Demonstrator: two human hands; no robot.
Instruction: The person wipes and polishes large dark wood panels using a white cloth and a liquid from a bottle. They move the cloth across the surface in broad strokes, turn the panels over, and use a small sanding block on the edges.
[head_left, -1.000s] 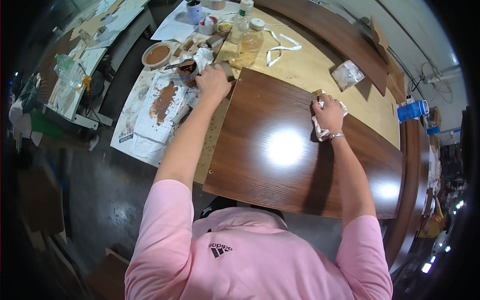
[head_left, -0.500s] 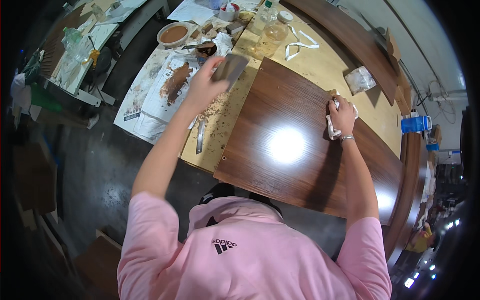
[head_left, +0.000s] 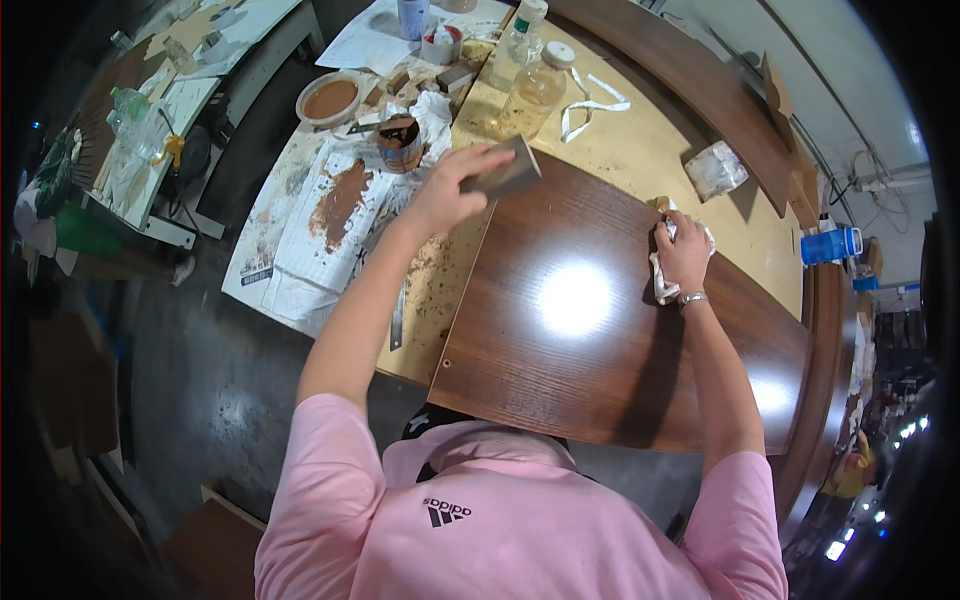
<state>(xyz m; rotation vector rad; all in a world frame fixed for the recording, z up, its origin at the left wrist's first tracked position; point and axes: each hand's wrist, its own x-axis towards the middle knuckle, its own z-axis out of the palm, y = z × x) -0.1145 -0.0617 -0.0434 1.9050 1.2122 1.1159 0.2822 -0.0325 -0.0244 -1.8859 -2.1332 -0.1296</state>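
Panel [head_left: 600, 340] lies on bench [head_left: 640, 150]; sanding block [head_left: 503, 175] over its far-left corner, rag [head_left: 668, 262] at far edge, bottles [head_left: 535, 85] behind, papers [head_left: 310, 240] left.

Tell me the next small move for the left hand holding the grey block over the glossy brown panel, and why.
Probably lower the grey rectangular sanding block flat onto the glossy dark brown wood panel. The left hand holds it tilted above the panel's far corner, while the right hand presses a white rag on the panel.
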